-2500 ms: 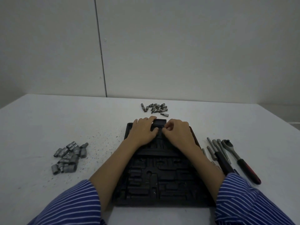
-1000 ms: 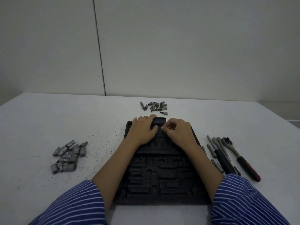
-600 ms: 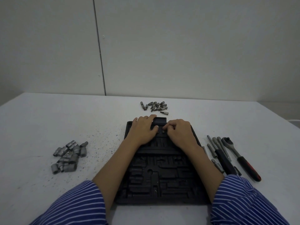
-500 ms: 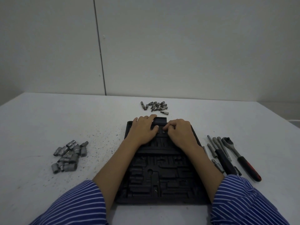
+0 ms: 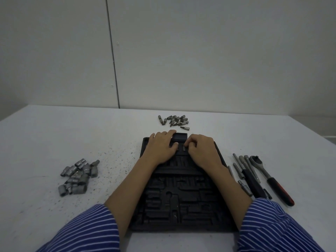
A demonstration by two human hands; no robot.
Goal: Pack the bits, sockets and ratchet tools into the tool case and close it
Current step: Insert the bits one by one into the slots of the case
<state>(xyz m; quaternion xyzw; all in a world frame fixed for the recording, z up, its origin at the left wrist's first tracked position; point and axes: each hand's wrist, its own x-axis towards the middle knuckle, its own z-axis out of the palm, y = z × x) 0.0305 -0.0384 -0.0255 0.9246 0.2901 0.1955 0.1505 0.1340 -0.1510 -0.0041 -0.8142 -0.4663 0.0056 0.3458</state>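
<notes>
An open black tool case (image 5: 181, 199) with moulded slots lies on the white table in front of me. My left hand (image 5: 161, 147) rests flat on its far half, fingers straight. Beside it my right hand (image 5: 202, 149) has curled fingers and pinches a small grey bit (image 5: 184, 148) at a slot near the case's far edge. A pile of bits (image 5: 175, 120) lies just beyond the case. Several sockets (image 5: 78, 175) are heaped at the left. The red-handled ratchet (image 5: 269, 179) and extension bars (image 5: 243, 171) lie at the right.
The table (image 5: 54, 135) is speckled with dark grit between the sockets and the case. A plain grey wall with a vertical seam stands behind the table. Blue striped sleeves cover both forearms at the bottom of the view.
My right hand's fingers have shifted slightly on the bit at the case's far edge. The left hand and everything on the table stay where they were.
</notes>
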